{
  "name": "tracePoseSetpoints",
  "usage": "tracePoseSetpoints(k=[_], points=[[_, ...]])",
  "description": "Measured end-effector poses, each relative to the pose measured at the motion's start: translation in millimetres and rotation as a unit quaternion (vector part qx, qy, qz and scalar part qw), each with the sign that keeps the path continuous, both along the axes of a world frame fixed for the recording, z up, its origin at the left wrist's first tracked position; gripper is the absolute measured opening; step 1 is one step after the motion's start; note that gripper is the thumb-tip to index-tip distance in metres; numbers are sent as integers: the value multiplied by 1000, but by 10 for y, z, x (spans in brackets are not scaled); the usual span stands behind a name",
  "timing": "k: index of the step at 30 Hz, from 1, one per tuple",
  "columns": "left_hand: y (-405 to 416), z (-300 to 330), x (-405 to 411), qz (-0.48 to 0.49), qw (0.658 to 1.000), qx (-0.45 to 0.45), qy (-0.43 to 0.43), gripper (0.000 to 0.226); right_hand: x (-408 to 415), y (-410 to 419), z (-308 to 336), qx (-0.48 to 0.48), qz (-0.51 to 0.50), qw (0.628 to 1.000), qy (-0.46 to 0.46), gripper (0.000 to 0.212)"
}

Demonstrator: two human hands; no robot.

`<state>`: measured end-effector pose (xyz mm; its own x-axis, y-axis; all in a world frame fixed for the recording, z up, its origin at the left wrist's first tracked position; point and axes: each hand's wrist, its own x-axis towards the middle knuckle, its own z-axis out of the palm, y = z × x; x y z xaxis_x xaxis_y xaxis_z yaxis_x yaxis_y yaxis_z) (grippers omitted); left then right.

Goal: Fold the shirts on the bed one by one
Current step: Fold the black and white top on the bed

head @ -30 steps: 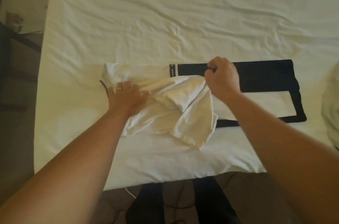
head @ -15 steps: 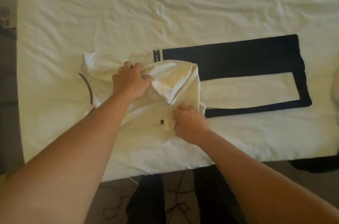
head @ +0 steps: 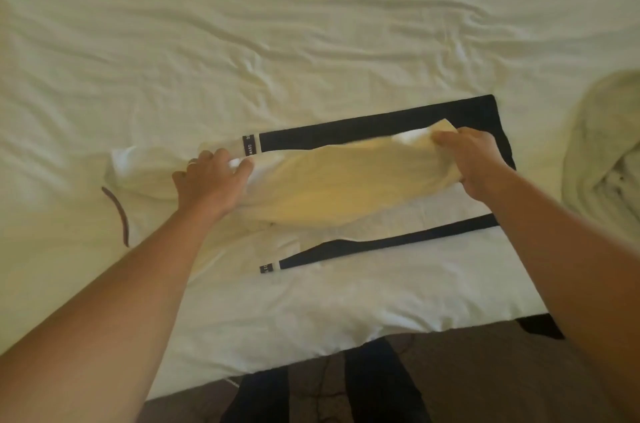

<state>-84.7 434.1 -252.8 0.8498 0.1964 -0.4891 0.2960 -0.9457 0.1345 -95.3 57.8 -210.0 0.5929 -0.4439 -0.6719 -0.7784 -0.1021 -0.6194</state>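
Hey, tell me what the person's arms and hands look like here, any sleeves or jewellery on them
Both forearms are bare right up to the frame edges, with no sleeve, cuff, watch or glove in view. The left hand wears a plain, light-coloured ring band on one finger. The right hand shows no ring or other jewellery that can be made out.

One white shirt, one pale bundle, one bed, two hands.
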Motion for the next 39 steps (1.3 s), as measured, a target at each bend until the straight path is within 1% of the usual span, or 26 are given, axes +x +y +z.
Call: tracePoseSetpoints(k=[1, 2, 4, 5, 9, 11, 13, 15, 18, 20, 23, 27, 30, 31, 34, 36, 39], points=[[9, -7, 5, 0, 1000, 2, -19, 51, 21, -78, -72, -52, 14, 999, 4, 19], [23, -11, 9, -1, 999, 2, -40, 50, 44, -140, -141, -91, 22, 996, -1, 16], [52, -19, 23, -10, 997, 7, -79, 48, 81, -250, -233, -134, 34, 990, -17, 26], [67, -28, 35, -18, 996, 16, -90, 49, 103, -298, -275, -145, 37, 988, -26, 28], [15, -63, 46, -31, 990, 54, -126, 51, 224, -440, -370, -186, 71, 979, -40, 23], [-76, -73, -31, -69, 982, 61, -167, 56, 294, -509, -406, -194, 92, 976, -38, 23], [-187, -88, -144, -118, 974, 48, -190, 59, 362, -562, -426, -199, 124, 972, -28, 26], [-264, -146, -243, -147, 974, 37, -170, 61, 421, -614, -451, -198, 148, 969, -26, 30], [-295, -268, -327, -151, 982, 36, -105, 69, 465, -701, -487, -203, 168, 964, -20, 29], [-298, -329, -344, -149, 985, 35, -83, 75, 469, -774, -531, -202, 178, 963, -19, 29], [-338, -341, -321, -156, 984, 38, -74, 81, 479, -873, -577, -188, 198, 962, -19, 29], [-405, -319, -309, -191, 978, 43, -78, 85, 505, -999, -577, -186, 229, 955, -13, 34], [-443, -346, -329, -182, 980, 45, -70, 86, 512, -1048, -579, -177, 240, 954, -13, 36], [-454, -361, -337, -176, 981, 45, -65, 87, 518, -1056, -576, -170, 238, 956, -11, 34], [-467, -417, -355, -170, 983, 42, -55, 89, 545, -1068, -548, -125, 203, 971, 9, 20], [-485, -439, -363, -165, 984, 41, -52, 89, 551, -1072, -527, -104, 190, 976, 25, 16], [-510, -446, -381, -157, 986, 40, -47, 88, 542, -1082, -530, -125, 218, 968, 7, 11]])
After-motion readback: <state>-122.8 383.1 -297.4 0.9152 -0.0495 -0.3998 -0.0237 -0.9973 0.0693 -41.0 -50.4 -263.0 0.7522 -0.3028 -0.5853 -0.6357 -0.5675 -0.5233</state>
